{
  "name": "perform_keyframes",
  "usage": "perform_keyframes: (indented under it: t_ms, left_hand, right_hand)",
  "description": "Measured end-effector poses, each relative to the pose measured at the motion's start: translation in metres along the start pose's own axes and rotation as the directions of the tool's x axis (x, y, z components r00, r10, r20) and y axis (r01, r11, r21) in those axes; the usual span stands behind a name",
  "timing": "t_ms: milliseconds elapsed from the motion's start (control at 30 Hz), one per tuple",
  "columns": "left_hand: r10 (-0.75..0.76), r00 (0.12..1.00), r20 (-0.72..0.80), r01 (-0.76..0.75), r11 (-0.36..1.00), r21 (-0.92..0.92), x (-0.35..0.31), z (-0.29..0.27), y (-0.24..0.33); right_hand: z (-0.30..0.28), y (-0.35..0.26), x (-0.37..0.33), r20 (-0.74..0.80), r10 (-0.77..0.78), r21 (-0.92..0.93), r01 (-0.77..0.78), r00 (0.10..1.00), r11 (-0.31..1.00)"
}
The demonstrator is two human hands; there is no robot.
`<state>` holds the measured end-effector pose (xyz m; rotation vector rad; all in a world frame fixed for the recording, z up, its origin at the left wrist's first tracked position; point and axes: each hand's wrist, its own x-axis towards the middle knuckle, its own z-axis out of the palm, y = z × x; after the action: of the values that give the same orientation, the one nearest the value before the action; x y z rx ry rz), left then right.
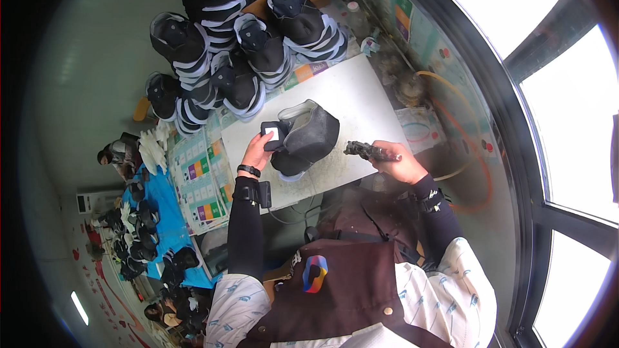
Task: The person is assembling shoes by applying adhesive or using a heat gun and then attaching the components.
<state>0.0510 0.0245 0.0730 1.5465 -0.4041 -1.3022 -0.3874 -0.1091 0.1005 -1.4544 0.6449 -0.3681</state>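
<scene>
A black shoe upper (pixel 313 138) with a light grey lining stands on the white board in front of me. My left hand (pixel 256 153) pinches its padded tongue, which carries a small white label (pixel 271 134). To the right of the upper, my right hand (pixel 401 166) is wrapped round a dark, grimy spray gun (pixel 369 150). The gun's blackened front end points left toward the upper, with a gap between them. My fingers hide most of its handle.
Stacks of black and grey shoe uppers (pixel 255 51) crowd the far left. The white board (pixel 377 103) lies on a printed table cover (pixel 200 161). An orange hose (pixel 488 177) hangs by the right wall. Other people (pixel 116 153) sit near a blue table (pixel 161 209) at left.
</scene>
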Motion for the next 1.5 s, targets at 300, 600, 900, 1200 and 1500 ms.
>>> perform_keyframes:
  t_ms: [300,600,900,1200,1500]
  left_hand:
    - [0.01,1.0,0.023,-0.01,1.0,-0.029,-0.004,-0.003,-0.003]
    - [0.23,0.912,0.34,-0.402,0.325,0.856,0.052,-0.006,0.038]
    - [0.061,0.938,0.34,-0.343,0.286,0.895,0.092,0.017,0.028]
    - [0.016,0.938,0.345,-0.327,0.364,0.872,0.089,-0.003,0.017]
    - [0.037,0.94,0.338,-0.319,0.442,0.838,0.08,-0.016,0.01]
  right_hand:
    - [-0.011,0.024,-0.002,0.002,0.071,0.024,-0.071,0.997,0.997]
    - [-0.004,0.026,-0.016,-0.032,0.034,-0.168,-0.039,0.999,0.985]
    - [0.024,0.05,-0.014,0.034,-0.197,-0.415,0.194,0.98,0.889]
    - [0.011,0.049,-0.015,0.164,-0.183,-0.409,0.235,0.969,0.881]
    - [0.014,0.034,-0.007,0.07,-0.217,-0.436,0.226,0.974,0.871]
